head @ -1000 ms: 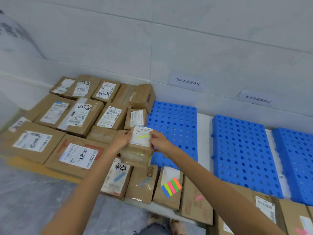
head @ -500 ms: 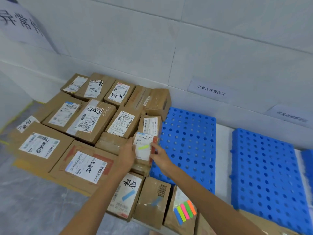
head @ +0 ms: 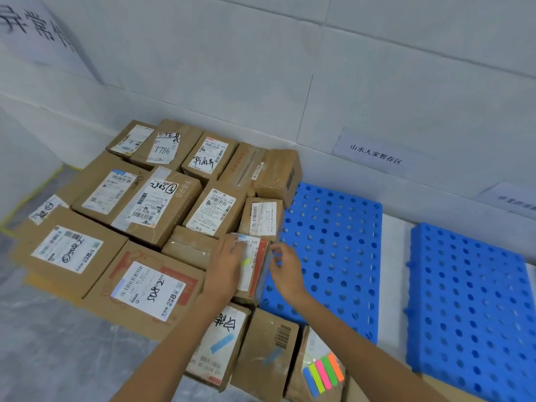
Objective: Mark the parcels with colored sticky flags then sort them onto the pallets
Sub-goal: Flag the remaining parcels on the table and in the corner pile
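Head view: a small parcel (head: pixel 252 265) is being held at the frame's centre, against the 9 o'clock edge of the near blue pallet (head: pixel 333 256). It is being gripped on its 9 o'clock side by the left hand (head: pixel 224 271), fingers curled over the label, and pinched at its 3 o'clock edge by the right hand (head: pixel 282 268). A yellow-green flag (head: pixel 246 262) is being carried on its label. The pad of sticky flags (head: pixel 323 372) is lying at 5 o'clock on a taped box (head: pixel 297 384); a second pallet (head: pixel 470 309) is lying at 3 o'clock.

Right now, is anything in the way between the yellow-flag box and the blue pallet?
Nothing visible. The left hand and right hand hold the parcel at the left edge of the blue pallet, whose top there looks bare.
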Demonstrator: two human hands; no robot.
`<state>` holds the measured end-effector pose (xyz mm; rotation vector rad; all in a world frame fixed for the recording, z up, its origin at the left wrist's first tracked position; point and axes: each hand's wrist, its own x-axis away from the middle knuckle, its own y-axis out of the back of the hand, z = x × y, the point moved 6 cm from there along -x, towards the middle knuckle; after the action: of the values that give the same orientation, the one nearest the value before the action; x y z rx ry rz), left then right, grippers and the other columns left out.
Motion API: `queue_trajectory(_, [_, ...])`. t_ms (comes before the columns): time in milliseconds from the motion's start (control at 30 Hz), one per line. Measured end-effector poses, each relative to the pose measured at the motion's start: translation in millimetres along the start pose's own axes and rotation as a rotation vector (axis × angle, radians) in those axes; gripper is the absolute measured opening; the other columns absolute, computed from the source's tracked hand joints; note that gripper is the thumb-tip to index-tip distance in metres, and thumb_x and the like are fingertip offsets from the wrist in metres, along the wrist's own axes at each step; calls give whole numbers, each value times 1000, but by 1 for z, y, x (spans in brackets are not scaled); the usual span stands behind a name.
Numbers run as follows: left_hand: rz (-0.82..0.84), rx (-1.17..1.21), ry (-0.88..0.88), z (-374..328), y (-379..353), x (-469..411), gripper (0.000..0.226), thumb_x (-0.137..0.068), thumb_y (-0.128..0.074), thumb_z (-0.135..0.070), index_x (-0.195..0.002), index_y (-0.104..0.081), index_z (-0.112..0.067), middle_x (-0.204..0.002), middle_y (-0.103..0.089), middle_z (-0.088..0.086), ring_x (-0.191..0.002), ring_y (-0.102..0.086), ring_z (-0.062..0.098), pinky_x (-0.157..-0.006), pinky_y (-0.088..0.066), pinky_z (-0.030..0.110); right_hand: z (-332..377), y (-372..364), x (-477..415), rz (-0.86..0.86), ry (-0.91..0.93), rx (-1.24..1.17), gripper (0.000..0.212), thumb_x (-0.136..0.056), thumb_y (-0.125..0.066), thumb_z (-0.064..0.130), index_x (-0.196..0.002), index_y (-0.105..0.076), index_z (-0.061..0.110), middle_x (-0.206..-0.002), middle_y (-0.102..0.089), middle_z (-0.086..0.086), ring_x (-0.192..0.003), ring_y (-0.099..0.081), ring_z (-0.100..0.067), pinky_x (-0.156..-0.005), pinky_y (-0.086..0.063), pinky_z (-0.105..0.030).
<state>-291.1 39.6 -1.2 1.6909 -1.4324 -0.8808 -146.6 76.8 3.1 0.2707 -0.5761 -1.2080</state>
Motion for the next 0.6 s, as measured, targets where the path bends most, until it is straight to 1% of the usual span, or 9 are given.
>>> queue_trajectory(33, [-10,7,-1,-5,4,-7,47,-70,-65,8,-114,-58,-5,-115,-58,13,-106,-56,27,-86,-51,39,-3,8,-11,-64,-40,-10,20,-95,-48,9,-115,-53,10,-111,-51,-4,-103,-51,-16,-88,-45,-25])
queue_trajectory(67, [-27,31,3,-8,5,-16,45,-75,-60,8,-118,-58,-3,-119,-58,14,-109,-55,27,-90,-50,40,-8,13,-25,-99,-90,0,23,-96,-49,13,-118,-51,7,-115,-52,-8,-103,-53,-19,-85,-45,-25])
queue_trajectory(100, [-30,54,10,-10,4,-26,43,-79,-55,8,-121,-56,-2,-122,-57,14,-112,-54,27,-93,-49,39,-12,16,-38,-94,-145,28,30,-97,-49,17,-124,-48,6,-121,-52,-12,-104,-55,-22,-82,-43,-25])
queue_trajectory(167, [2,74,53,-11,-2,-47,40,-85,-47,4,-124,-53,-2,-124,-54,13,-113,-52,27,-94,-47,38,-22,15,-62,-11,-275,69,45,-96,-50,27,-136,-37,7,-130,-48,-15,-110,-55,-27,-81,-43,-28])
queue_trajectory(300, [110,33,219,-1,-23,-71,33,-90,-44,-8,-122,-48,-3,-115,-53,16,-100,-54,30,-85,-49,40,-33,-4,-82,123,-479,-108,65,-93,-54,37,-143,-24,8,-139,-42,-12,-123,-46,-27,-100,-42,-37])
queue_trajectory(400, [117,97,270,-2,-28,-74,34,-87,-46,-6,-120,-50,-4,-113,-55,18,-99,-54,31,-84,-49,41,-40,-14,-88,104,-516,-192,71,-88,-62,32,-143,-24,8,-140,-44,-12,-123,-47,-27,-102,-42,-41])
queue_trajectory(500, [81,196,305,1,-23,-79,38,-84,-49,-1,-122,-52,-7,-112,-56,14,-101,-56,30,-82,-49,37,-43,-11,-88,61,-568,-327,74,-84,-68,28,-142,-26,10,-138,-44,-10,-122,-47,-25,-93,-44,-34])
queue_trajectory(567, [54,255,304,1,-19,-80,30,-86,-50,-2,-114,-55,-11,-107,-58,10,-96,-57,27,-76,-49,34,-41,-1,-88,1,-555,-413,69,-81,-72,29,-136,-34,12,-132,-48,-7,-117,-50,-23,-86,-43,-31])
queue_trajectory(600, [43,267,291,0,-17,-79,22,-88,-50,-4,-108,-56,-12,-103,-58,8,-92,-57,24,-71,-47,31,-40,6,-88,-31,-544,-447,65,-79,-73,29,-131,-37,14,-129,-50,-6,-115,-52,-23,-86,-45,-32])
